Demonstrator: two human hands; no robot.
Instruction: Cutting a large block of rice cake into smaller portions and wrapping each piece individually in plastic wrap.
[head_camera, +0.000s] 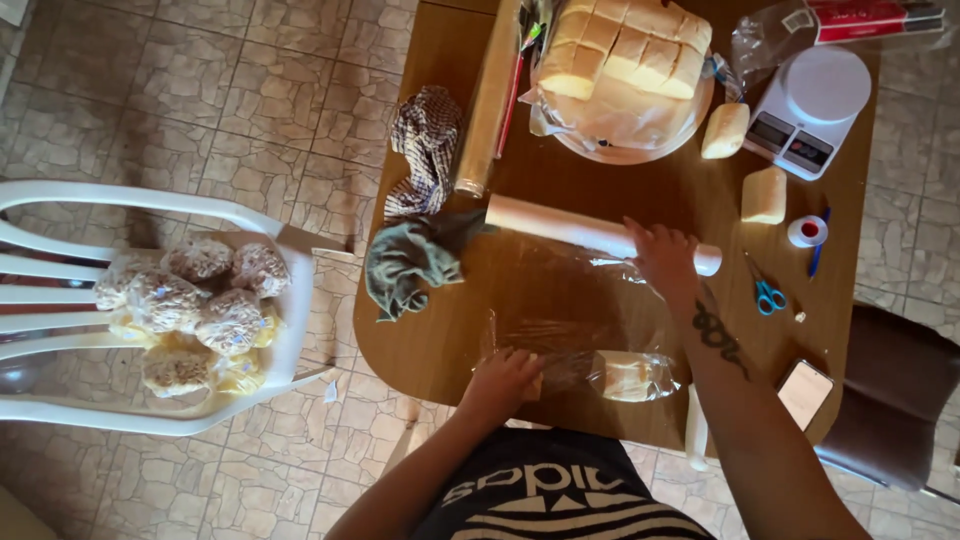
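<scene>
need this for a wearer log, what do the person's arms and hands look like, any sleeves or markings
Both forearms are bare, with no sleeves, gloves, watch or rings visible. The right forearm carries a dark tattoo running along it. The left hand and right hand are unmarked.

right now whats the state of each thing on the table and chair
cling film roll: partly unrolled, right hand on it
wrapped cheese piece: under film, left hand pressing beside it
cheese block: cut into slices, on plate
kitchen scale: nothing on it
scissors: lying flat, unused
cloths: crumpled
wrapped bundles: piled on white chair
</scene>
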